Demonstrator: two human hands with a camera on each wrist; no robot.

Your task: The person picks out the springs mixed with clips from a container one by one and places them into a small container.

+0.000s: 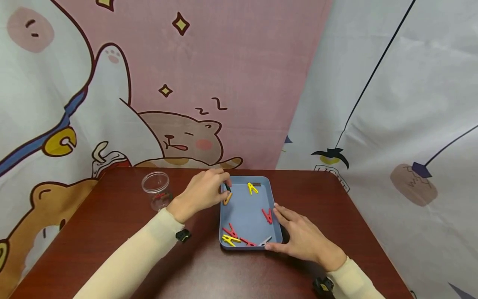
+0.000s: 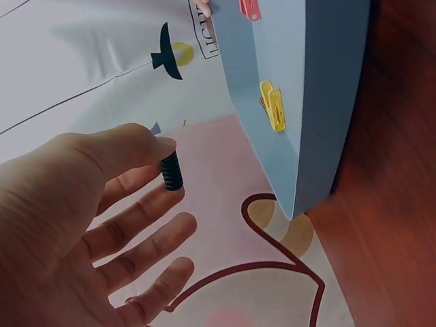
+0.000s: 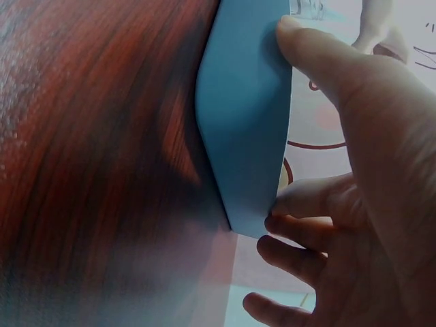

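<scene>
My left hand [image 1: 207, 189] pinches a small dark green coil spring [image 2: 172, 172] between thumb and index finger, the other fingers spread. It is over the far left side of the blue-grey tray [image 1: 246, 211], and an orange clip [image 1: 227, 199] lies below the fingertips. My right hand [image 1: 304, 236] rests against the tray's near right corner, thumb [image 3: 317, 58] on the outer wall and fingertips at the right rim. A yellow clothespin [image 1: 252, 188] lies by a brownish spring [image 1: 256, 184] at the far end. One red clothespin [image 1: 267, 216] sits near the right wall.
At the tray's near end lie a red clothespin [image 1: 230, 230], a yellow clothespin [image 1: 230, 240], another red piece [image 1: 247, 242] and a grey clothespin [image 1: 265, 241]. Left of the tray stands a clear jar [image 1: 155, 182] with small coloured things inside. A patterned cloth hangs behind the brown table [image 1: 127, 207].
</scene>
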